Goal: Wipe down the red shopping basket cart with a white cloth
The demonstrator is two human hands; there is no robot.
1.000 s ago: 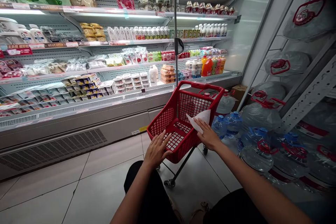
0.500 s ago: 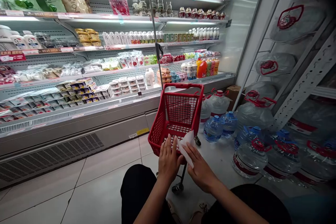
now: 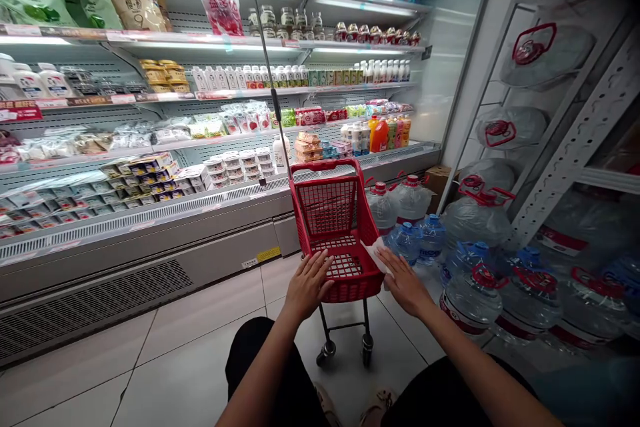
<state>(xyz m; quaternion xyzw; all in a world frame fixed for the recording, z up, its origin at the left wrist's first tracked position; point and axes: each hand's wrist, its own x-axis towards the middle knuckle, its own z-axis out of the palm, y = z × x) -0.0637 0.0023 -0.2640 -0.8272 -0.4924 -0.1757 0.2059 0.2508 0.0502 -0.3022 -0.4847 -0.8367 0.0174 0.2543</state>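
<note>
- the cold shelf (image 3: 150,217) is left of the red cart (image 3: 327,210).
- the left hand (image 3: 307,283) lies open on the cart's near rim, holding nothing.
- the white cloth (image 3: 374,255) is on the cart's right side.
- the right hand (image 3: 407,285) is open and flat, pressing the cloth.
- big water jugs (image 3: 473,297) stand right of the cart.
</note>
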